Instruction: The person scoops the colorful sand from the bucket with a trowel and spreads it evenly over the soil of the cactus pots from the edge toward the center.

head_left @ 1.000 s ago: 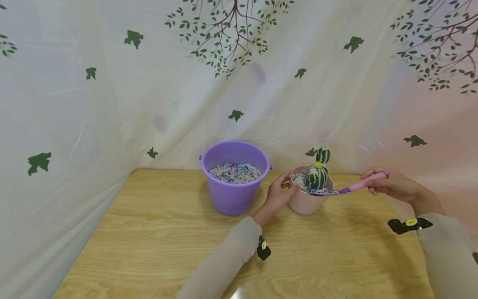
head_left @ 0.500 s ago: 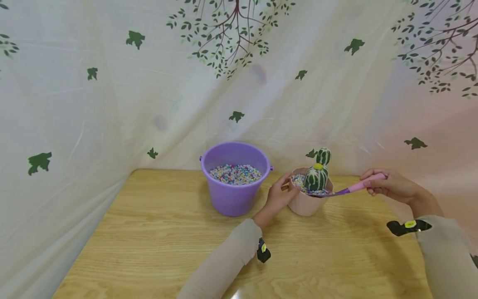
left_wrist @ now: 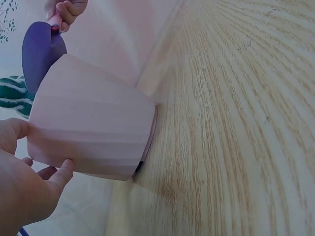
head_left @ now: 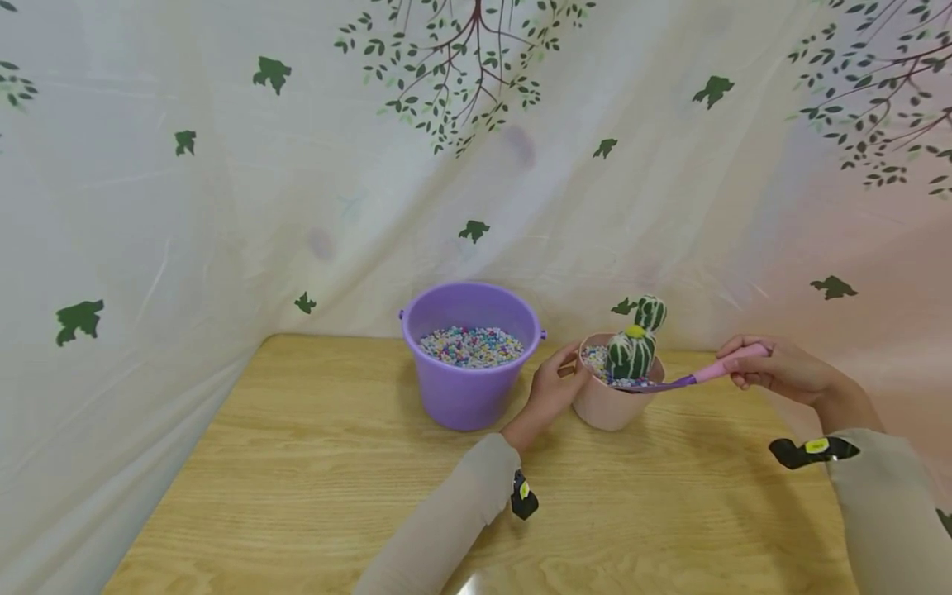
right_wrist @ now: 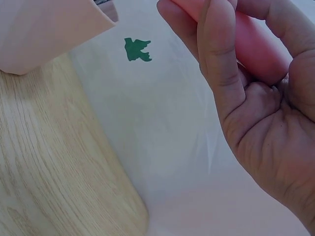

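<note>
In the head view, a pink flowerpot (head_left: 611,410) stands on the table, with small colourful beads (head_left: 594,358) inside around a toy cactus (head_left: 630,357). The cactus is green with white stripes and leans slightly right. My left hand (head_left: 550,393) grips the pot's left side near the rim, fingers and thumb against its wall in the left wrist view. My right hand (head_left: 792,372) holds a small trowel by its pink handle (right_wrist: 258,49). The trowel's purple blade (left_wrist: 42,54) rests at the pot's rim beside the cactus; its tip is hidden among the beads.
Left of the pot stands a purple bucket (head_left: 464,401), partly filled with beads (head_left: 471,346). Both sit near the back edge of the wooden table (head_left: 312,463). A pale cloth (head_left: 357,190) with printed leaves hangs close behind.
Beads have slid off the trowel's blade into the pot, leaving more purple bare. The cactus's top has tilted a little to the right. Both hands have kept their holds.
</note>
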A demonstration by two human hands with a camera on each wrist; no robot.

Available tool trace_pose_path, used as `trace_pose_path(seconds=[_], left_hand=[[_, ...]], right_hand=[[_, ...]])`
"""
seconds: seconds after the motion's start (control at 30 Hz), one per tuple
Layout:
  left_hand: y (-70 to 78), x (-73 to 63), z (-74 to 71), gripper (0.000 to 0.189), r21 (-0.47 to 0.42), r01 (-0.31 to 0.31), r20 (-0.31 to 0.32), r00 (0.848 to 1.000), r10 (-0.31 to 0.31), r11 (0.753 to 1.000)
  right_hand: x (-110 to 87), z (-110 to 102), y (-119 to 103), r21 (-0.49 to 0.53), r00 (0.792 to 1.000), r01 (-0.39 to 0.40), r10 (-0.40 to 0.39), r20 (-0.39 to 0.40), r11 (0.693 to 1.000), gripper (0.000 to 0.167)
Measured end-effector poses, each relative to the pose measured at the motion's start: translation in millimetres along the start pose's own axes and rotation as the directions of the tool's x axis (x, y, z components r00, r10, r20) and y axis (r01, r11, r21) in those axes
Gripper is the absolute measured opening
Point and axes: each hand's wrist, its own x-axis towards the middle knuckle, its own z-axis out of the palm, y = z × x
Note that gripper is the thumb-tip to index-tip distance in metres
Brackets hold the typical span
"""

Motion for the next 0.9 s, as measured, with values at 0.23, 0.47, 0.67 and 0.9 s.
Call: trace_pose_path(seconds=[0.23,0.47,0.67,0.9], left_hand=[[4.1,-0.5,0.8,0.052,-0.002,0.016,0.009,1.0,-0.016,1.0],[6.6,-4.7,1.1,0.06,0.027,0.06,0.039,0.997,-0.061,0.998],[7.3,-6.7,0.8,0.067,0.043,0.057,0.065,0.996,-0.06,0.997],[5.6,-1.8,1.5,0.062,0.014,0.06,0.039,0.997,-0.061,0.998]], right_hand=[[-3.2,-0.3,-1.4,-0.004,1.0,0.003,-0.003,0.014,1.0,0.046],[-10.2,-1.5,-2.2,-0.022,1.0,-0.021,0.021,0.005,1.0,0.048],[-15.4,-4.8,-1.9,-0.021,0.999,-0.044,0.043,-0.015,0.999,0.048],[-15.6,-6.5,-3.8,-0.042,0.999,-0.026,0.025,-0.021,0.999,0.048]])
